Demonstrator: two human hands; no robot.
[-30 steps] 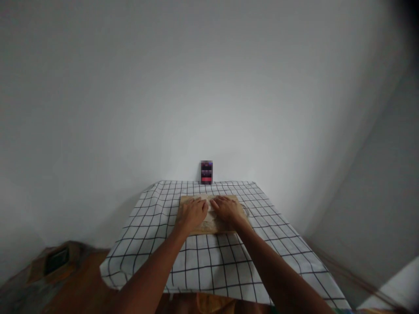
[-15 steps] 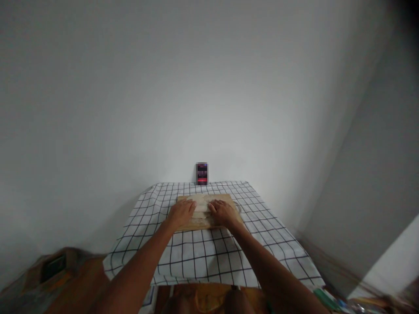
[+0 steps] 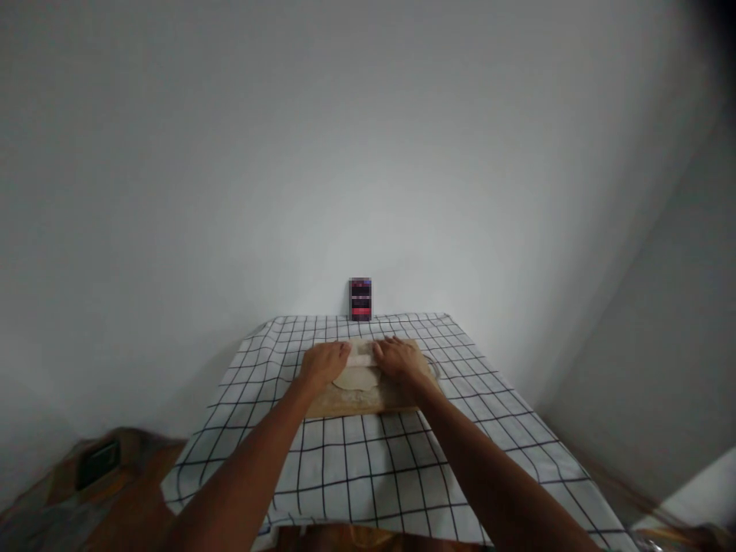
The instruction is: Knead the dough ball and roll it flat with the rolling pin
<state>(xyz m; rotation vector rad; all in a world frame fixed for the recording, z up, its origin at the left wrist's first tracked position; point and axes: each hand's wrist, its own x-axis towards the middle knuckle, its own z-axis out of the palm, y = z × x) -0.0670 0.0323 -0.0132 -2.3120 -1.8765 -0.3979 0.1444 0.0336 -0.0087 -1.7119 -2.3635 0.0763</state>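
A wooden board (image 3: 396,397) lies on a table covered with a white cloth with a black grid (image 3: 368,468). A flat, pale round of dough (image 3: 356,379) rests on the board. Across the far part of the dough lies a pale rolling pin (image 3: 361,354). My left hand (image 3: 325,362) presses on the pin's left end and my right hand (image 3: 399,358) on its right end, both palm down. Most of the pin is hidden under my hands.
A small dark box with a red band (image 3: 359,299) stands at the table's far edge against the plain white wall. A brown surface with a dark object (image 3: 99,461) sits low at the left. A second wall closes in on the right.
Both hands and the rolling pin have moved away from me toward the far side of the board, uncovering the flattened dough. The camera has shifted slightly.
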